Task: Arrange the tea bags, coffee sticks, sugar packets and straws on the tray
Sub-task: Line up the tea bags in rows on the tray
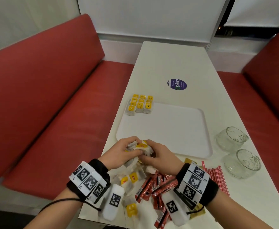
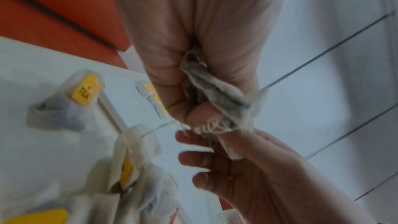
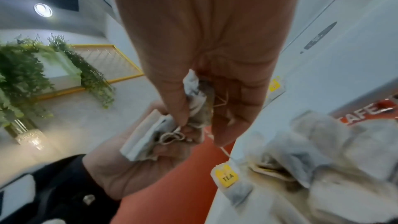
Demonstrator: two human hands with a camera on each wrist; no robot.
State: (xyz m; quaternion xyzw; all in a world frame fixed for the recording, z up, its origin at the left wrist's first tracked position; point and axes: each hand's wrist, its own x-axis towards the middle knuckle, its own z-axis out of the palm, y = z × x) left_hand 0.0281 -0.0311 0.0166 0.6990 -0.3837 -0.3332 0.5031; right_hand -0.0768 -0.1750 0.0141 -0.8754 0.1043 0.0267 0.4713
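Observation:
Both hands meet just in front of the white tray's near edge, over a bunch of tea bags with yellow tags. My left hand grips the bunch; in the left wrist view its curled fingers close round the crumpled tea bags. My right hand pinches a bag of the same bunch by its string end. Several tea bags lie in neat rows on the tray's far left corner. More loose tea bags, red coffee sticks, striped straws and gold sugar packets lie on the table near me.
Two clear glass cups lie on their sides right of the tray. A round purple sticker marks the white table beyond it. Red bench seats flank the narrow table on both sides.

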